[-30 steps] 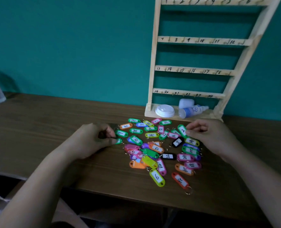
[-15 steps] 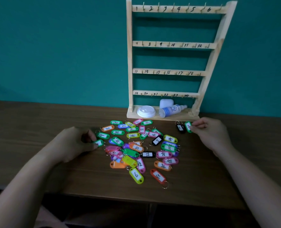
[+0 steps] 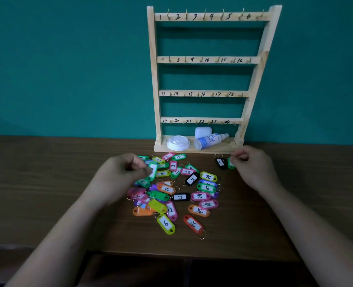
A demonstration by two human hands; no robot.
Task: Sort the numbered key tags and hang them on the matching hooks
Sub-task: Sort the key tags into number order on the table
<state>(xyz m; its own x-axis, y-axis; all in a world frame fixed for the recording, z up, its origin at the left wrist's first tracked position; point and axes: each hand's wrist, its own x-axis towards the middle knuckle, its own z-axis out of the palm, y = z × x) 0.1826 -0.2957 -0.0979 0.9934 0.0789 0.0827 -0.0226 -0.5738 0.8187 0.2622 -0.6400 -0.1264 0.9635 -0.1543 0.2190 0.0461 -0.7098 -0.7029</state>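
A pile of several coloured numbered key tags [image 3: 177, 191] lies on the brown table [image 3: 47, 183] in front of a wooden hook rack [image 3: 204, 60] with rows numbered 1 to 24; its hooks are bare. My left hand [image 3: 121, 172] hovers at the pile's left edge and pinches a green tag [image 3: 152, 170]. My right hand [image 3: 254, 166] is to the right of the pile, near the rack's base, pinching another green tag [image 3: 231, 163]. A black tag marked 1 [image 3: 220, 162] lies just left of it.
On the rack's bottom shelf lie a white lid [image 3: 178, 142], a small white case [image 3: 202, 131] and a tipped spray bottle [image 3: 209, 140]. The teal wall stands behind the rack. The table's front edge runs close below the pile.
My left hand has lifted a green tag from the pile's left edge and moved right. My right hand has carried its green tag out of the pile to beside the black tag.
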